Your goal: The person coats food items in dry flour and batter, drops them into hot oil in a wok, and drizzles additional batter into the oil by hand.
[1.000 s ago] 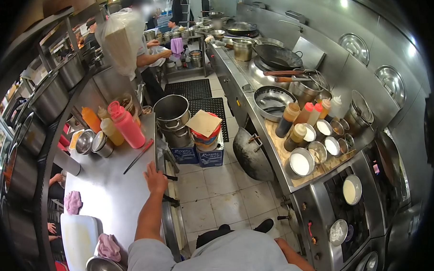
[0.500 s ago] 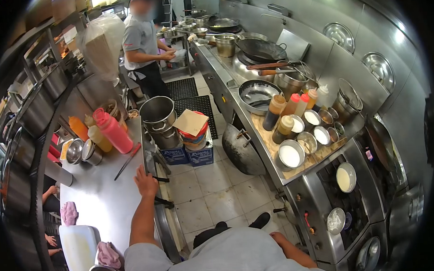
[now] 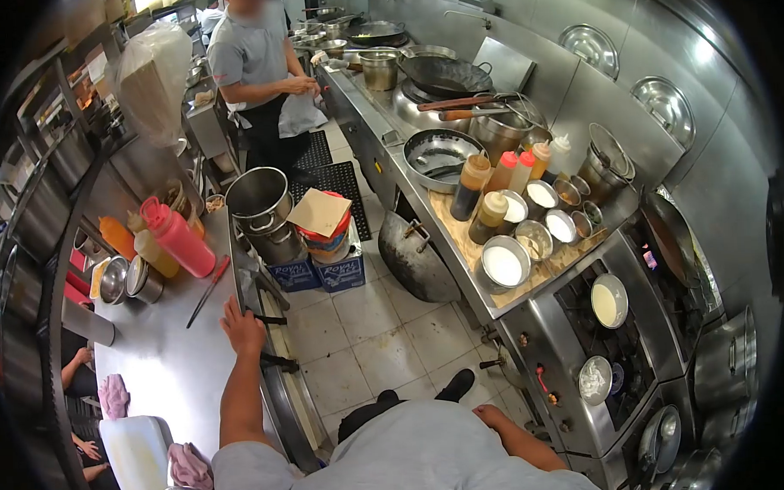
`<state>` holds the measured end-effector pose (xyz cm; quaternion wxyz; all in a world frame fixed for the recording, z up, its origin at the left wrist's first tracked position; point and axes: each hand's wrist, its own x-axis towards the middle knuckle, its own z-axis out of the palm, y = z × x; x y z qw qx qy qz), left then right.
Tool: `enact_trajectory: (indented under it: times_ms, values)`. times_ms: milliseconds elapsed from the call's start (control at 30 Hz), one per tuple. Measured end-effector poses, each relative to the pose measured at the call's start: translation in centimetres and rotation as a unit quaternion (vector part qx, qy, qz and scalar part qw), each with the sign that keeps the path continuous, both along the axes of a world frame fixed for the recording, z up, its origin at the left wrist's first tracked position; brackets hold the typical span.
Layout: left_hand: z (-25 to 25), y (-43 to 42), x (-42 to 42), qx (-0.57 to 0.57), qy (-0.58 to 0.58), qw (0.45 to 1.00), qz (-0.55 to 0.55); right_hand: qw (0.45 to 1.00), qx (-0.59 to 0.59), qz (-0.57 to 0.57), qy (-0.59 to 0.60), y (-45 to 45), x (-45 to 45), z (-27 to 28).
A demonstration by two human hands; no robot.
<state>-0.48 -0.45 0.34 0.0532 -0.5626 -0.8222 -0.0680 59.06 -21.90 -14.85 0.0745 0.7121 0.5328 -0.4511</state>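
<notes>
Steel worktop (image 3: 167, 361) supports the left hand (image 3: 242, 330), set at the edge nearest the aisle, back uppermost, fingers spread and pointing away from the body. Red-handled tool (image 3: 208, 292) lies flat on the worktop, ahead and to the left of that hand, near the fingertips but apart from them. Its long axis runs diagonally: red handle end directed away from the wearer and rightward, dark narrow end directed back toward the wearer and leftward. Pink bottle (image 3: 178, 239) stands beyond the tool, farther ahead of the same hand. Pink cloth (image 3: 113, 396) sits left of the hand and closer to the wearer. Right hand (image 3: 489, 414) hangs beside the body, left of the stove (image 3: 581, 427); whether it grips anything cannot be told.
</notes>
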Motion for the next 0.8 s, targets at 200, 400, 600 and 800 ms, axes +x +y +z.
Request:
enact_trajectory:
  times_ms: [200, 400, 600, 800]
  values:
    - [-0.2, 0.1, 0.1, 0.001, 0.014, 1.000, 0.002, 0.999, 0.019, 0.046, 0.004, 0.2, 0.3, -0.1]
    - [0.6, 0.1, 0.4, 0.005, 0.006, 1.000, -0.005, 0.999, 0.014, 0.042, 0.000, 0.3, 0.3, -0.5]
    - [0.1, 0.2, 0.1, 0.001, 0.013, 1.000, 0.003, 0.999, -0.026, -0.022, 0.007, 0.1, 0.0, 0.0]
    - [-0.1, 0.2, 0.0, 0.004, 0.020, 1.000, 0.001, 1.000, -0.023, -0.017, 0.006, 0.2, 0.0, 0.2]
